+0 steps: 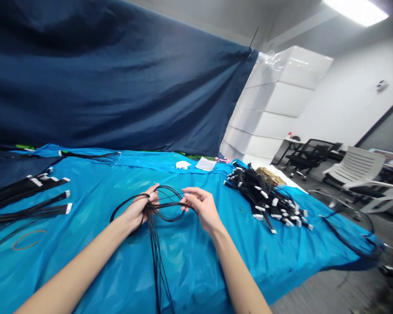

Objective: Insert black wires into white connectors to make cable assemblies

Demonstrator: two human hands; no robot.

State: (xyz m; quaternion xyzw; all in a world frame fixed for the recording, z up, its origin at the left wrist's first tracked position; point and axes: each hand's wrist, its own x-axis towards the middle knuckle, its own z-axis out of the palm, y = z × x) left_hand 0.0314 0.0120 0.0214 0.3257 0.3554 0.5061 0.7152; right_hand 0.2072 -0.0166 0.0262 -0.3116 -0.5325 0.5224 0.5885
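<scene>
Black thin cables [170, 205] are looped between my two hands, above the blue sheet on the table. My left hand [140, 207] is closed around the bundle where the loops cross, and several loose strands hang down from there toward the front edge. At the right side of the loops, my right hand [199, 205] pinches part of the cables between thumb and fingers. One loop curves out to the left, past my left wrist.
Black cable bundles with white ends [265, 194] are piled at the right. More bundles [52, 209] and a brown ring [29, 240] lie at the left. White paper [205, 164] is at the back, before a dark blue curtain [118, 87]. Chairs [360, 168] stand beyond.
</scene>
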